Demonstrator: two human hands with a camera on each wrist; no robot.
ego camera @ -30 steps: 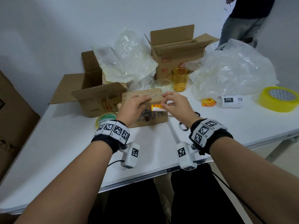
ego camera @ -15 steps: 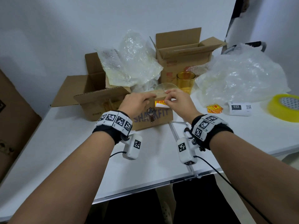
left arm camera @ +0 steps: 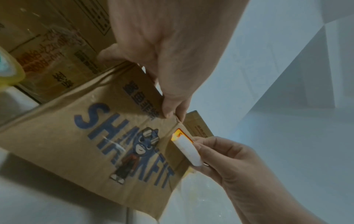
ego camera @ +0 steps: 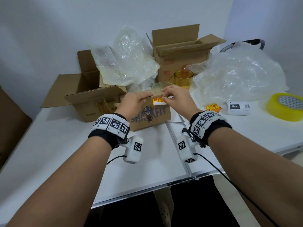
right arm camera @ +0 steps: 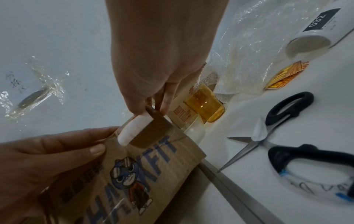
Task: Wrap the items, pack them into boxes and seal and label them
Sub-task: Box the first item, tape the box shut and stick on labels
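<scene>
A closed brown cardboard box (ego camera: pixel 152 115) printed SHARKFIT stands at the table's middle. My left hand (ego camera: pixel 137 101) grips its top front edge, thumb (left arm camera: pixel 169 112) on the front face and fingers over the top. My right hand (ego camera: pixel 173 97) pinches a yellow-orange sticker label (ego camera: pixel 158 101) against the box's upper right front. The label's white backing (left arm camera: pixel 188 151) curls away below the orange part. In the right wrist view the label (right arm camera: pixel 134 128) shows under my right fingertips, beside my left hand (right arm camera: pixel 47 151).
Two open boxes (ego camera: pixel 91 99) (ego camera: pixel 180 51) stand behind, with bubble wrap (ego camera: pixel 237 74) (ego camera: pixel 129 58). An amber glass (ego camera: pixel 183 78) and a clear bowl (ego camera: pixel 161 85) are just past the box. Right: spare stickers (ego camera: pixel 212 108), white roll (ego camera: pixel 237 107), yellow tape (ego camera: pixel 285 106), scissors (right arm camera: pixel 287 136).
My right hand has carried the label from the middle of the box's front up to its top edge. My left hand has slid up onto that edge. The person at the back right is gone.
</scene>
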